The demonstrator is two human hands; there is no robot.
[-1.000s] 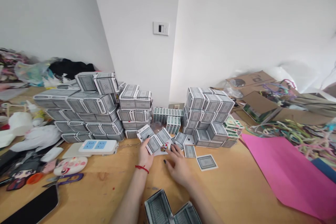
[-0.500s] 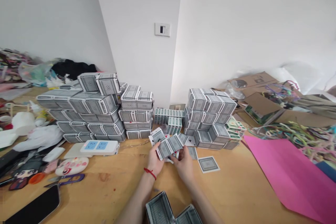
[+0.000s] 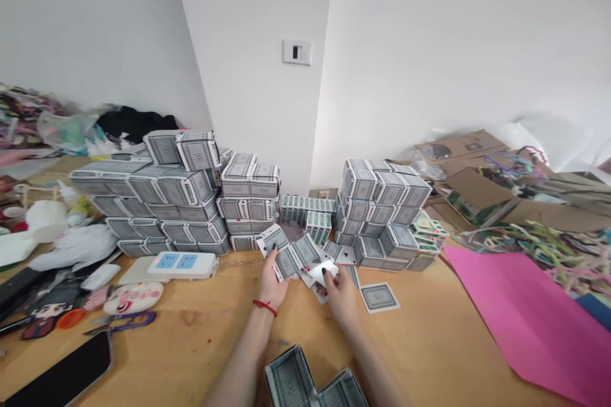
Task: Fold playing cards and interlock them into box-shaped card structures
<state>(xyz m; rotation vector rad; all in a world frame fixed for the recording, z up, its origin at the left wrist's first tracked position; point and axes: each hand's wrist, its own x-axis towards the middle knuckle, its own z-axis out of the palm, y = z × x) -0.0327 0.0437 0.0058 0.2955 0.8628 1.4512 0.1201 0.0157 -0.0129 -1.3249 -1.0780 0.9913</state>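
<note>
Playing cards (image 3: 286, 261) with grey patterned backs are gripped in my left hand (image 3: 272, 286), which wears a red string bracelet. My right hand (image 3: 342, 292) pinches another playing card (image 3: 323, 271), bright with glare, just right of them. Beneath it more cards show, partly hidden, one with a red and dark face. A single card (image 3: 379, 297) lies back up on the table to the right. Close to my body stand folded-card boxes (image 3: 292, 376), open at the top, between my forearms.
Stacks of card-built blocks stand at left (image 3: 167, 203), centre left (image 3: 251, 200) and right (image 3: 382, 213). A power strip (image 3: 184, 265), scissors (image 3: 128, 322) and a phone (image 3: 67, 372) lie left. Pink paper (image 3: 520, 311) and a heap of coloured pipe cleaners (image 3: 534, 254) lie right.
My hands have moved apart, the left one leftward with its cards. The right hand has drawn a card aside, and it now catches the light.
</note>
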